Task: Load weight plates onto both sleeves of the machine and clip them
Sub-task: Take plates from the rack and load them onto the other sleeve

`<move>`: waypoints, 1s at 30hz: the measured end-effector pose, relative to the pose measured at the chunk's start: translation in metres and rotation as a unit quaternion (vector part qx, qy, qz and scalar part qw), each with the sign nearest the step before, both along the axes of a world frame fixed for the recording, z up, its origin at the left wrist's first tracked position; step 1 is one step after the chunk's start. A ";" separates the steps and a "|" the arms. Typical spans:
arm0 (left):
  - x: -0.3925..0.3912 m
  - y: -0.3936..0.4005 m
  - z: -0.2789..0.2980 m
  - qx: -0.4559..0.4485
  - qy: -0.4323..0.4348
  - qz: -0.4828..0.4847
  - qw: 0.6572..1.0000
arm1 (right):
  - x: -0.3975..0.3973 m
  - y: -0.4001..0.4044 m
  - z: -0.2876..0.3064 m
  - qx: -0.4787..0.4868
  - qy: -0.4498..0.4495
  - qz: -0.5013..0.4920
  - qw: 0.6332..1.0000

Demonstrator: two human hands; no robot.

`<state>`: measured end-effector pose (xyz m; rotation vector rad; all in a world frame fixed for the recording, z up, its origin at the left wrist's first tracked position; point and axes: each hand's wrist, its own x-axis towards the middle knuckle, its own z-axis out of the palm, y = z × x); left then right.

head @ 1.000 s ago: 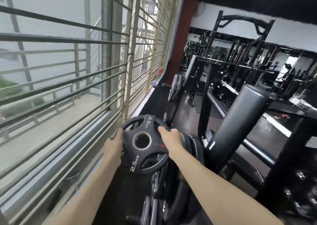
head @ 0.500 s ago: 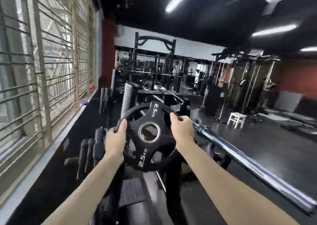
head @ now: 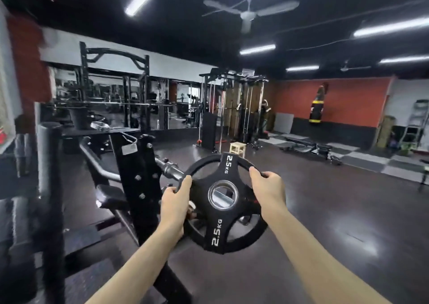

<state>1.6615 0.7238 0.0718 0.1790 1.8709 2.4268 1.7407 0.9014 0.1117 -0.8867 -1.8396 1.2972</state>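
Observation:
I hold a black 2.5 kg weight plate [head: 222, 220] upright in front of me. My left hand [head: 174, 201] grips its left rim and my right hand [head: 267, 187] grips its upper right rim. The plate's steel-ringed centre hole faces the chrome sleeve [head: 170, 168] of the machine, whose end shows through the hole. The sleeve sticks out from a black bolted upright [head: 137, 176] on my left.
A padded roller [head: 47, 164] and seat pads of the machine stand at the left. A power rack [head: 113, 90] and a cable station [head: 234, 108] rise behind it. A small wooden stool [head: 237, 149] and benches [head: 308, 148] sit on the dark floor beyond.
I have turned right, away from the window and the plate storage, carrying the plate. It now hangs in line with the sleeve end, closer to the upright.

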 end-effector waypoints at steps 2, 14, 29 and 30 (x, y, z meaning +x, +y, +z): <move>0.010 0.015 0.003 -0.019 0.004 -0.017 1.000 | 0.018 0.012 -0.007 -0.027 0.006 -0.019 0.999; 0.031 0.049 -0.015 -0.142 0.076 -0.041 0.986 | 0.034 0.049 -0.084 -0.163 0.037 -0.026 0.986; 0.018 0.082 -0.016 -0.283 0.251 -0.008 0.926 | -0.022 0.090 -0.147 -0.338 0.090 0.063 0.935; 0.015 0.082 -0.016 -0.289 0.257 -0.005 0.922 | -0.030 0.090 -0.157 -0.344 0.101 0.069 0.931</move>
